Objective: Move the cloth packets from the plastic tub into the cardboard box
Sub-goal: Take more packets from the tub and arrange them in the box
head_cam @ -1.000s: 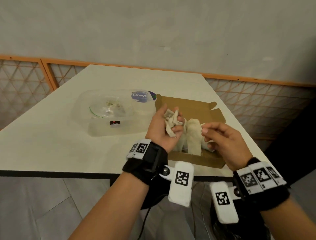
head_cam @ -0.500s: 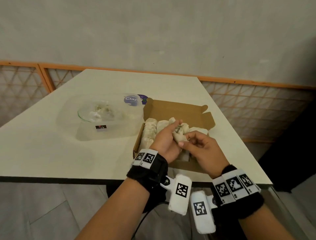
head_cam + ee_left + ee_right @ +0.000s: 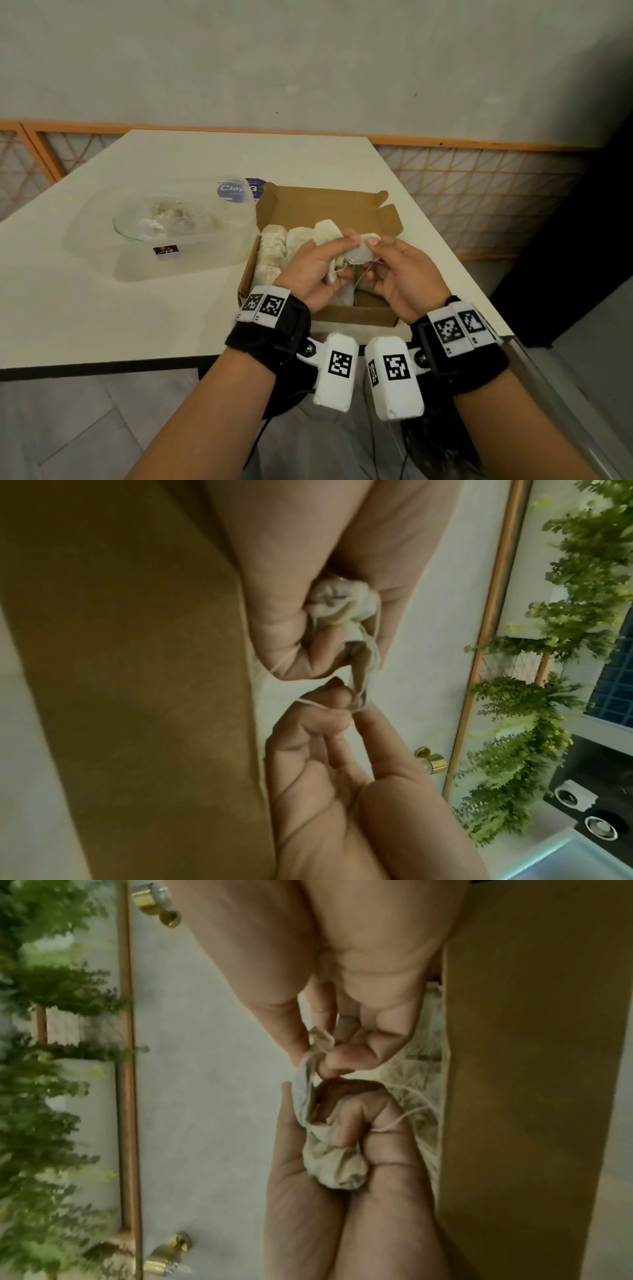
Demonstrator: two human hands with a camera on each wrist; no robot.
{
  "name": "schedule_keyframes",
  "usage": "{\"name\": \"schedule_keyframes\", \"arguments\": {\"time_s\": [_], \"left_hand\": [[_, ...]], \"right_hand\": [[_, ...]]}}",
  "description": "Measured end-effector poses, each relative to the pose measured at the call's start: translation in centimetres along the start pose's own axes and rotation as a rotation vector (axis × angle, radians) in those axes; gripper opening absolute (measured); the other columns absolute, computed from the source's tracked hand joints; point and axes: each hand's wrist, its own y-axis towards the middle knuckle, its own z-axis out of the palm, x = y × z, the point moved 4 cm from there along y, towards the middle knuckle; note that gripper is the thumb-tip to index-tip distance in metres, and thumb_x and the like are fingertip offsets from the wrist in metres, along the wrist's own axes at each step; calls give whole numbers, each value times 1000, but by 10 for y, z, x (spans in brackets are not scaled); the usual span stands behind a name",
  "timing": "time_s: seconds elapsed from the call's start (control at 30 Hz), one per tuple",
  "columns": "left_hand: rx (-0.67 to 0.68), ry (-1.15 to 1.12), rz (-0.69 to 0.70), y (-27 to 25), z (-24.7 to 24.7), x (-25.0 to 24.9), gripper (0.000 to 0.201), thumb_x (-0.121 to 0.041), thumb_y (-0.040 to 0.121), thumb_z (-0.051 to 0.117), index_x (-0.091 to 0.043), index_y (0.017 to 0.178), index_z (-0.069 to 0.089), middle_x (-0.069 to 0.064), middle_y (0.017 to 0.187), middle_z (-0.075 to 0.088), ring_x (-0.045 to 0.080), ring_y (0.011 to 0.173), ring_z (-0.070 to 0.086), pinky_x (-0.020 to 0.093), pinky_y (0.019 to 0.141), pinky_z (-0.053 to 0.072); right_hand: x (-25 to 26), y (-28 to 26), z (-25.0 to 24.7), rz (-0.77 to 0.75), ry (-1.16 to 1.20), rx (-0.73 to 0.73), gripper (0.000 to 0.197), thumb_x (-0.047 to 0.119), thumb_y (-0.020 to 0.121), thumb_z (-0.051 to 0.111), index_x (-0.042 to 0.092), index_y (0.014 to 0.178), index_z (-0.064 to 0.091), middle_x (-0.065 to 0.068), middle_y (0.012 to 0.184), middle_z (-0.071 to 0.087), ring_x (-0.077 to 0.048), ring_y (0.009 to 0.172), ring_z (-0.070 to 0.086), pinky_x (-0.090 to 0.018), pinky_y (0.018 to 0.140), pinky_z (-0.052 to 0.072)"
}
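A second before, the left hand (image 3: 310,270) alone had held a crumpled bunch of cloth packets (image 3: 337,245) above the cardboard box (image 3: 356,313), and the right hand (image 3: 399,274) had hovered apart from it, fingers loosely curled and holding nothing. By this moment the two hands had met over the near half of the box. The left grip was closed round the bunch in the palm; the right grip had narrowed to a thumb-and-finger pinch on one packet at the bunch's 3 o'clock edge, with thin strings trailing between the hands. That probably meant a single packet was being teased free of the tangle, ready to be laid down. Packed rows of packets (image 3: 274,248) already filled the box's 9 o'clock side. The plastic tub (image 3: 191,263) sat on the counter (image 3: 85,308) at the box's 9 o'clock, touching it or nearly so, and pale contents, too blurred to count, showed through its wall, so the job looked unfinished.
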Motion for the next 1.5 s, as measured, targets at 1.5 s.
{"name": "schedule_keyframes", "arguments": {"time_s": [1.5], "left_hand": [[-124, -488, 67, 3, -16, -8, 20, -20, 94, 51, -13, 75, 52, -3, 64, 49, 5, 47, 41, 13, 36, 32]], "right_hand": [[43, 13, 36, 207, -1230, 759, 8, 7, 85, 61, 11, 92, 61, -13, 86, 62, -14, 75, 55, -13, 69, 45]]}}
